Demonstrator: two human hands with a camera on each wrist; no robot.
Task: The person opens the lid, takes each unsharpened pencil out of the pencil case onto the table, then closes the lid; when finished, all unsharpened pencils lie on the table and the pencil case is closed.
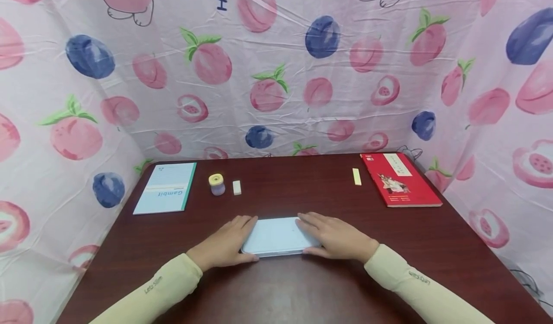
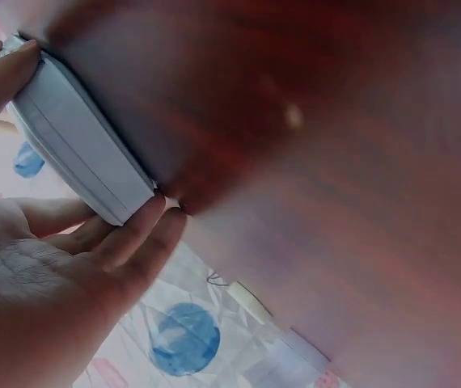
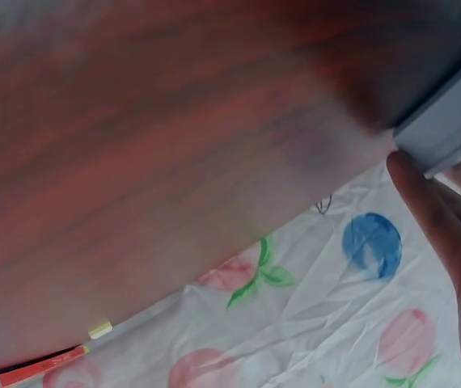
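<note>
Both ends taken: the pale blue, flat rectangular case (image 1: 280, 237) sits squarely between the two grips!

And here the left grip (image 1: 228, 245) clasps one end, thumb along the near edge, fingers round the far side, while the right grip (image 1: 341, 237) clasps the other the same way; whether the case rests on the dark red-brown wooden tabletop (image 1: 281, 189) or just clears it, I can't tell. Beyond the left grip: a small white rectangular eraser (image 1: 236, 187), a round yellow-topped pot (image 1: 217, 185) and a pale blue notebook (image 1: 162, 189); beyond the right, a slim yellow strip (image 1: 356, 176) and a red book (image 1: 402, 185). This looks like the handling or placing step, and the next move seems to call for level, even pressure from both sides.
</note>
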